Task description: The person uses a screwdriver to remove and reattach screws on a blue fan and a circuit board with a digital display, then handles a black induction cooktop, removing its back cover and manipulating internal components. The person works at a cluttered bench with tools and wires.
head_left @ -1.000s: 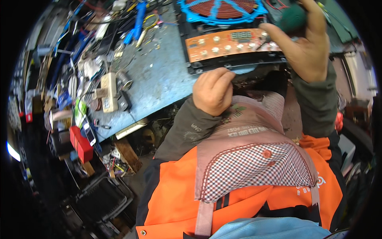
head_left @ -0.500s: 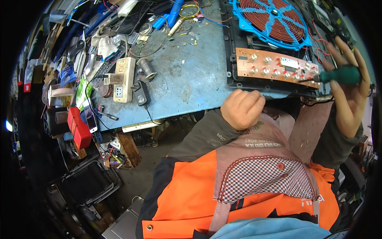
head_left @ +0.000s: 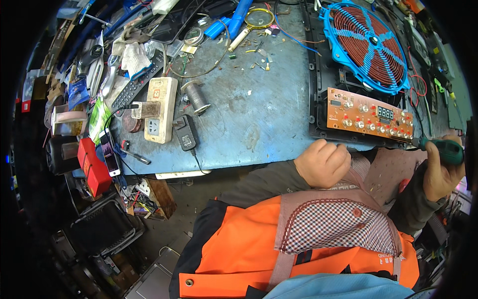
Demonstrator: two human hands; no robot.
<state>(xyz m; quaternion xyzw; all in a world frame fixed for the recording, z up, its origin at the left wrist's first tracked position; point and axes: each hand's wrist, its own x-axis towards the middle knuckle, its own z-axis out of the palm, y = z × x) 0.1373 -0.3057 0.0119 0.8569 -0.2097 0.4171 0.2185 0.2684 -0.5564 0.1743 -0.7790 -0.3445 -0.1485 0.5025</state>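
Observation:
My right hand (head_left: 442,178) is closed round the green handle of a screwdriver (head_left: 450,151). Its shaft points left, with the tip at the lower right end of an orange-brown circuit board (head_left: 339,110). The board carries push buttons, small red parts and a dark digit display. It lies along the near side of a black housing (head_left: 317,94), below a round copper-coloured coil (head_left: 366,37) on a blue spoked frame. Near the bench's front edge, left of the housing's near corner, my left hand (head_left: 322,163) is curled into a loose fist; nothing shows in it.
On the blue bench (head_left: 259,119) lie a power strip (head_left: 162,107), a black adapter (head_left: 186,133), a solder spool (head_left: 195,97) and a magnifying glass (head_left: 259,19). Tools clutter the left side, near a phone (head_left: 109,152) and a red box (head_left: 93,167). Red wires run right of the coil.
The screwdriver has moved down from over the board's right part to its lower right end. My right fingers, spread before, have closed round the handle. My view has shifted; my left hand stays curled.

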